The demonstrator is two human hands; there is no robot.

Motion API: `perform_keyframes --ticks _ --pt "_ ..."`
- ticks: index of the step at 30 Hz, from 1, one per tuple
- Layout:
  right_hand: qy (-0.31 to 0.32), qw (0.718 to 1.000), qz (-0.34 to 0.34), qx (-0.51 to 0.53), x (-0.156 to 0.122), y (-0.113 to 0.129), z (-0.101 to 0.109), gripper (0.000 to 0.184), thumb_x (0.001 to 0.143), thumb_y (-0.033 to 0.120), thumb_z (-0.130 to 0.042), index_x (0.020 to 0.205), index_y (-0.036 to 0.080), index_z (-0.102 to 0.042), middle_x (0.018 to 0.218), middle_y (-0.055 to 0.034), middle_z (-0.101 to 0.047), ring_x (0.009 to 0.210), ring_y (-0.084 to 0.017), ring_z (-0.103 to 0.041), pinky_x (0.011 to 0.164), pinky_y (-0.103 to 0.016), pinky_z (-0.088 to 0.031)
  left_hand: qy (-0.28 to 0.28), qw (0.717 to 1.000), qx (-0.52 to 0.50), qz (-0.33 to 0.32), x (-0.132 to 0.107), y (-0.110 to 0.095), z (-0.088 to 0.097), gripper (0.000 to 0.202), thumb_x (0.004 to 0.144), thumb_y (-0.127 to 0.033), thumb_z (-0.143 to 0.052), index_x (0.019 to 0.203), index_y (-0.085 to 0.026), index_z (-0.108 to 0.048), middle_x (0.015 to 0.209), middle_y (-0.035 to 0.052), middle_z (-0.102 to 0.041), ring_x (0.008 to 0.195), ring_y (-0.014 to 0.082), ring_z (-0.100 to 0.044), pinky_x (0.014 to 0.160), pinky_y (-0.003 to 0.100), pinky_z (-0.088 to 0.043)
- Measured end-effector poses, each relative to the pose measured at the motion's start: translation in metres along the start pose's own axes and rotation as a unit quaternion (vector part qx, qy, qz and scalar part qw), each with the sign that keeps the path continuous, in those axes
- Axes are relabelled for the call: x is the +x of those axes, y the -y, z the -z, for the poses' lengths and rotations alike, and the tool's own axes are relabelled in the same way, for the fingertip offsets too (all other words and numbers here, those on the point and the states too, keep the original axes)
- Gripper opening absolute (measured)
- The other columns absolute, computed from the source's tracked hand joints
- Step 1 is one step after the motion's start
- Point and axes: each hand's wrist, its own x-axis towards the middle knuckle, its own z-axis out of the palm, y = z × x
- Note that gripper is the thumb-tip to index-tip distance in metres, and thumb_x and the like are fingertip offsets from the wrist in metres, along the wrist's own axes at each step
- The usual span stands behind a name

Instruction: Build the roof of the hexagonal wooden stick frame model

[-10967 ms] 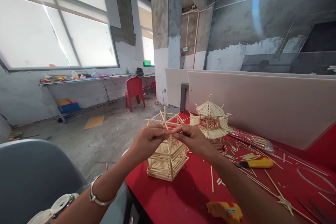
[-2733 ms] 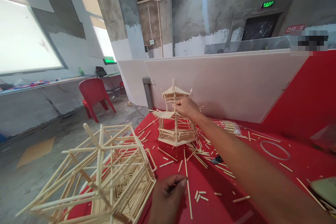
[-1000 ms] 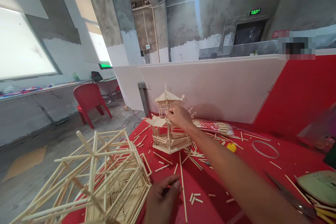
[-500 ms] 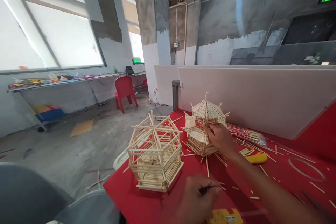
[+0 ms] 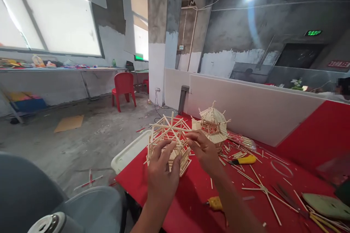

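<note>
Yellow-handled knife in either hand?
No, the yellow-handled knife lies on the red tabletop, while the left hand and right hand are both at the open stick frame.

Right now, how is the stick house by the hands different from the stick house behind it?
The front stick house has an open top of bare spokes, while the back stick house has roofs filled with sticks packed side by side. The back stick house has two stacked roofs; the front stick house has just that one open top. Both are made of pale, thin sticks and stand on the red table.
</note>
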Motion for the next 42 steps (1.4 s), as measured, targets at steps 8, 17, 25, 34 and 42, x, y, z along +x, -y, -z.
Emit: perform_keyframes --ticks 8,17,25,34,42 --pt "0.01 0.999 -0.022 0.035 -0.003 -0.009 -0.011 0.014 0.093 0.033 -0.06 0.1 0.029 -0.071 0.105 -0.002 -0.066 0.103 -0.019 -0.061 0.094 -0.033 -0.045 0.023 1.0 0.006 0.015 0.006 0.011 -0.012 0.029 0.087 -0.02 -0.064 0.116 -0.023 -0.068 0.122 0.0084 -0.068 0.106 0.0227 -0.067 0.085 0.035 -0.058" --pt "0.012 0.999 -0.028 0.038 0.0 -0.005 -0.012 0.014 0.092 0.035 -0.061 0.096 0.027 -0.072 0.099 -0.0027 -0.066 0.099 -0.019 -0.061 0.091 -0.032 -0.047 0.07 0.994 -0.063 0.061 0.009 0.016 -0.015 0.029 0.089 -0.015 -0.06 0.116 -0.022 -0.07 0.117 0.0083 -0.067 0.069 0.0107 -0.062 0.062 0.025 -0.053" --pt "0.017 0.998 -0.01 0.06 -0.002 -0.01 -0.011 0.012 0.094 0.031 -0.06 0.097 0.028 -0.071 0.099 -0.0021 -0.064 0.099 -0.018 -0.059 0.09 -0.031 -0.046 0.086 0.987 -0.111 0.075 0.009 0.017 -0.014 0.029 0.09 -0.017 -0.059 0.116 -0.024 -0.071 0.114 0.006 -0.065 0.055 0.0046 -0.049 0.054 0.021 -0.045" --pt "0.012 0.998 -0.009 0.068 -0.002 -0.011 -0.011 0.009 0.091 0.032 -0.062 0.093 0.028 -0.071 0.097 -0.0021 -0.065 0.097 -0.019 -0.06 0.089 -0.033 -0.047 0.081 0.985 -0.13 0.075 0.008 0.017 -0.013 0.029 0.09 -0.019 -0.059 0.116 -0.025 -0.073 0.111 0.0066 -0.065 0.051 0.0032 -0.043 0.05 0.019 -0.042" --pt "0.009 0.998 -0.014 0.059 -0.002 -0.01 -0.012 0.013 0.091 0.037 -0.062 0.09 0.027 -0.07 0.095 -0.0028 -0.065 0.095 -0.02 -0.06 0.088 -0.033 -0.048 0.081 0.987 -0.121 0.068 0.009 0.016 -0.011 0.03 0.089 -0.017 -0.059 0.114 -0.026 -0.073 0.111 0.0066 -0.065 0.056 0.0051 -0.05 0.051 0.019 -0.044"
